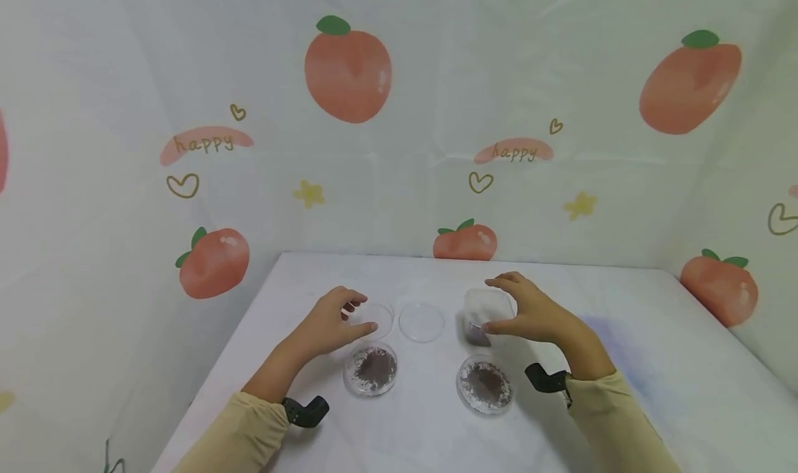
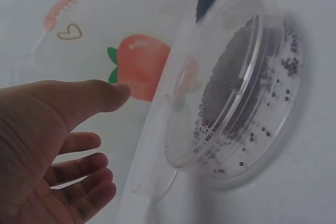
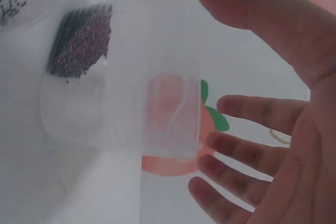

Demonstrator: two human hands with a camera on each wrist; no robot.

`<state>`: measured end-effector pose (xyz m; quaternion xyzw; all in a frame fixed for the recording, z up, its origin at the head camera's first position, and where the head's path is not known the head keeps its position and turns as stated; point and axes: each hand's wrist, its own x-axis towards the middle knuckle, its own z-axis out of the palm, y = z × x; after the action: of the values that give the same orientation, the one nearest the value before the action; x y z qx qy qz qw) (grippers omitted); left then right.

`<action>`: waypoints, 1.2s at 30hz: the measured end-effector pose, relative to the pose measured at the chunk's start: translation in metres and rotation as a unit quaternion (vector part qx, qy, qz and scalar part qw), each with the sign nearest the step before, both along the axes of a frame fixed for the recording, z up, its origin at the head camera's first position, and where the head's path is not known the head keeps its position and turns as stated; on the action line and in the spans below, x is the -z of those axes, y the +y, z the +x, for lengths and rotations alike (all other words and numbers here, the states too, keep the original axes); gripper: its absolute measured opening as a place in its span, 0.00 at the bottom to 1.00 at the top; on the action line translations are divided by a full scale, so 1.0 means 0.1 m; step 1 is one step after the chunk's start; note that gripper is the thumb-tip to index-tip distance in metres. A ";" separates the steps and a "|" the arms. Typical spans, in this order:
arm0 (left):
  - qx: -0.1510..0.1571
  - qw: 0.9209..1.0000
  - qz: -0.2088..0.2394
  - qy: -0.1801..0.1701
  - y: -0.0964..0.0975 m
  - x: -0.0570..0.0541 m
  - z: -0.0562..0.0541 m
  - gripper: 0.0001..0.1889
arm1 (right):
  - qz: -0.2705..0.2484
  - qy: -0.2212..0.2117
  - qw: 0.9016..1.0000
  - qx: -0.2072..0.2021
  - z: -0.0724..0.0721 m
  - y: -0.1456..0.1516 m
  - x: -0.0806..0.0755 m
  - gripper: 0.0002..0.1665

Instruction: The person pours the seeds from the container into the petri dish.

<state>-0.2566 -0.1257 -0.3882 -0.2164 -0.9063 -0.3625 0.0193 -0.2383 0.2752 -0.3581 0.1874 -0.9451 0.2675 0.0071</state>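
Observation:
My left hand point(image 1: 330, 324) hovers with spread, loosely bent fingers over a clear round lid-like dish point(image 1: 386, 315), holding nothing. On the right, my right hand point(image 1: 533, 314) has its thumb and fingers parted beside a clear plastic tub point(image 1: 476, 303). Dark small grains point(image 3: 81, 43) are heaped in one bottom corner of the tub, and a gap shows between the hand and its rim in the right wrist view. Closer to me are two petri dishes, the left one point(image 1: 346, 379) and the right one point(image 1: 461, 390), both with dark grains inside.
A second clear shallow round piece point(image 1: 421, 322) lies between the hands. All of it is on a white-covered table point(image 1: 424, 431). Behind stands a white cloth backdrop point(image 1: 399, 182) printed with fruit, and a bluish patch point(image 1: 614, 348) marks the table's right side.

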 end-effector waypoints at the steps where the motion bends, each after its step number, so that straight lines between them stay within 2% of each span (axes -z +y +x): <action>1: -0.002 1.000 -0.002 -0.001 0.00 0.00 -0.01 0.31 | 0.006 -0.003 1.000 -0.001 0.00 0.00 0.00 0.55; 5: -0.014 1.000 -0.011 0.005 -0.01 0.04 -0.08 0.34 | 0.015 -0.021 1.000 0.010 -0.01 0.02 0.03 0.58; 8: -0.027 1.000 -0.014 0.002 -0.04 0.12 -0.11 0.35 | 0.015 -0.035 0.999 0.015 -0.02 0.04 0.06 0.59; 12: -0.037 0.999 -0.009 -0.018 -0.08 0.24 -0.09 0.36 | 0.014 -0.046 0.999 0.012 0.00 0.05 0.11 0.60; 15: -0.036 0.999 0.001 -0.030 -0.09 0.27 -0.08 0.37 | 0.010 -0.045 0.999 0.011 0.02 0.06 0.11 0.60; 23: -0.036 0.999 -0.003 -0.037 -0.08 0.25 -0.09 0.40 | 0.010 -0.038 0.999 0.004 0.02 0.09 0.08 0.59; 31: -0.027 0.998 -0.013 -0.047 -0.03 0.21 -0.06 0.41 | -0.016 -0.056 0.998 -0.003 0.03 0.11 0.07 0.65; 36: -0.024 0.999 -0.020 -0.044 -0.03 0.21 -0.04 0.42 | -0.033 -0.061 0.998 -0.008 0.00 0.15 0.11 0.62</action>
<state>-0.2609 -0.1290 -0.4094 -0.1784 -0.9183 -0.3531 -0.0163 -0.2387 0.2899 -0.3686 0.1781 -0.9330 0.3093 -0.0467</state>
